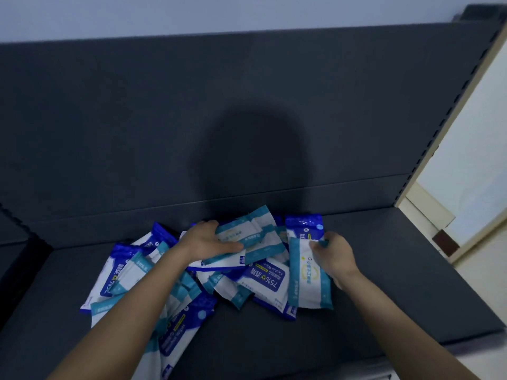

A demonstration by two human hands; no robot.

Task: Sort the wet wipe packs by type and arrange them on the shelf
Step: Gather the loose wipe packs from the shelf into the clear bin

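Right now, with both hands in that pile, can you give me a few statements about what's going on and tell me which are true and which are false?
1. The wipe packs lie in one mixed pile on the dark shelf. True.
2. The right hand holds a dark blue pack. False: it pinches a teal-and-white pack.
3. The left hand grips a second teal-and-white pack at the far side of the pile. True.
4. Every pack is the same type. False: dark blue alcohol packs are mixed in with the teal-and-white ones.
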